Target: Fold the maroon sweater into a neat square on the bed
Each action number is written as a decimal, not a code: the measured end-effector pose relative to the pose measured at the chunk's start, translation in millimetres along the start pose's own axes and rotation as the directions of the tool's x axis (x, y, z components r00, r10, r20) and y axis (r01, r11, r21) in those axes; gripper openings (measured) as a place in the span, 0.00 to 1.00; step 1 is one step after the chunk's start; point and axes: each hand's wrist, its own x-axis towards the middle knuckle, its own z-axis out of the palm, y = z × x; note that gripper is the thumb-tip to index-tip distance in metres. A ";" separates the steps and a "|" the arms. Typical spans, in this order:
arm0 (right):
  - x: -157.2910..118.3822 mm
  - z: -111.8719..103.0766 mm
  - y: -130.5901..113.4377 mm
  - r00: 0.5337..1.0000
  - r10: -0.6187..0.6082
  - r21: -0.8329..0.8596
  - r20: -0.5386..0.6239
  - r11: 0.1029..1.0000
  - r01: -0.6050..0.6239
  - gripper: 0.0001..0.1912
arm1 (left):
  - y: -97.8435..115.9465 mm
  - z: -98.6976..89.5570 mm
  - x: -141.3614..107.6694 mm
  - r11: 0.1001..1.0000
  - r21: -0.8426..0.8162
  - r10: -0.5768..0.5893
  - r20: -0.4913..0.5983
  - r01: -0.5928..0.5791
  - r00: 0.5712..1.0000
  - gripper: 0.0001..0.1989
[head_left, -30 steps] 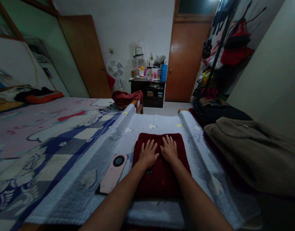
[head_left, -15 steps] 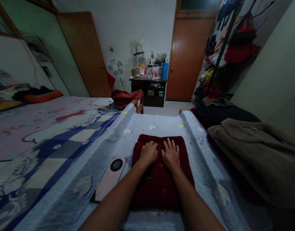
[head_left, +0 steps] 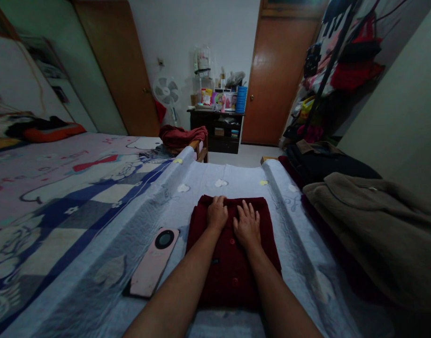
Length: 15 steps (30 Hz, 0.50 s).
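Observation:
A dark red buttoned garment (head_left: 222, 281), folded into a neat rectangle, lies in front of me on a pale blue bedspread (head_left: 233, 172). My left hand (head_left: 217, 215) rests on its far part, fingers pointing forward close to the far edge and only slightly bent. Beside it, my right hand (head_left: 248, 225) lies flat on the cloth with fingers spread. Two buttons and a small dark label show on the garment between my forearms. Left of it, a pink phone (head_left: 152, 263) with a round black camera ring lies back side up.
To the right are a folded brown coat (head_left: 370, 216) and dark clothes (head_left: 335, 162). A wider bed with a patterned cover (head_left: 60, 188) adjoins on the left, with a reddish cloth (head_left: 182, 137) at its far corner. Farther back stand a fan (head_left: 166, 91) and a dark cabinet (head_left: 215, 131).
My left hand has slid forward toward the garment's far edge, its fingers straighter than before. My right hand stays spread in nearly the same place. The view has shifted slightly.

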 end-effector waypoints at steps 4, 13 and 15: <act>0.2 -0.4 1.4 1.000 0.011 0.061 -0.019 0.998 -0.010 0.24 | -0.6 -1.3 1.1 0.996 -0.087 -0.008 -0.020 0.006 1.000 0.15; 0.5 -6.8 6.4 0.986 -0.120 0.236 -0.120 0.961 0.146 0.21 | -18.1 -10.8 10.6 0.848 -0.516 -0.219 -0.134 0.121 0.966 0.08; 0.7 -7.5 5.7 0.987 -0.125 0.236 -0.106 0.961 0.147 0.20 | -21.2 -12.8 11.1 0.829 -0.543 -0.249 -0.145 0.134 0.957 0.08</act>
